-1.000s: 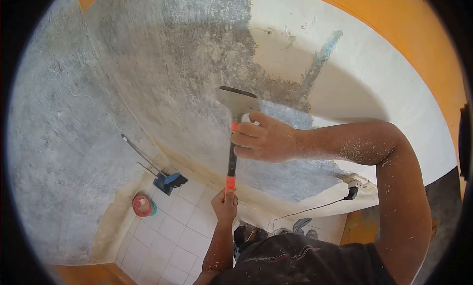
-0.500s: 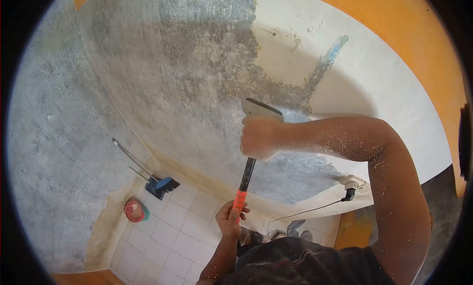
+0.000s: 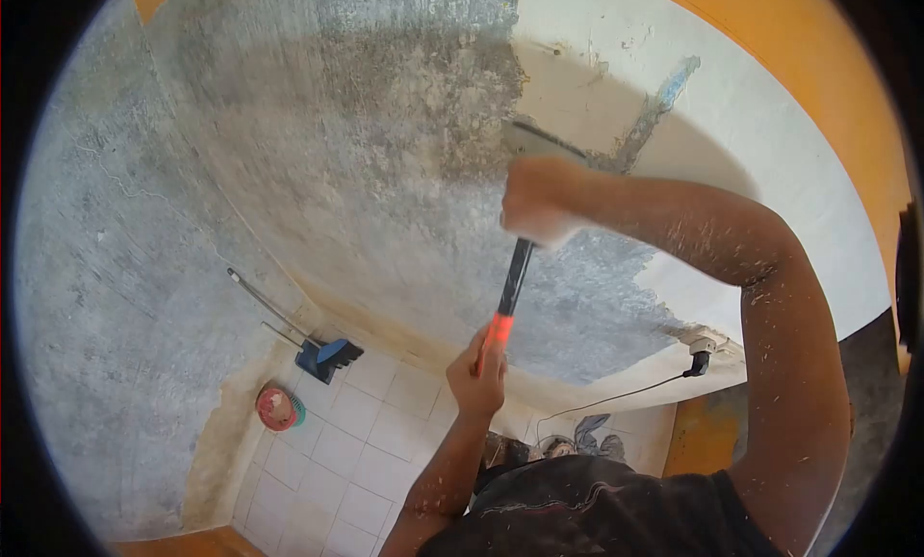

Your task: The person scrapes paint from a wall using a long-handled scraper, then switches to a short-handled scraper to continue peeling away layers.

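A long-handled scraper (image 3: 517,273) with a wide flat blade, black shaft and orange grip slants up across the wall. My right hand (image 3: 545,201) is wrapped round it just below the blade, slightly blurred. Lower down, my left hand (image 3: 475,379) is closed on the orange grip. The blade lies at the wall (image 3: 385,201), where bare grey plaster meets remaining white paint (image 3: 712,124). Pale flakes dot both forearms.
A socket with a black plug (image 3: 697,362) and trailing cable sits low on the wall. On the tiled floor (image 3: 361,461) stand a blue dustpan and brush (image 3: 327,358) and a red bucket (image 3: 277,408). Orange paint borders the white area.
Both hands and the scraper have moved up and slightly right, bringing the blade to the edge of the white paint. Both hands keep their hold.
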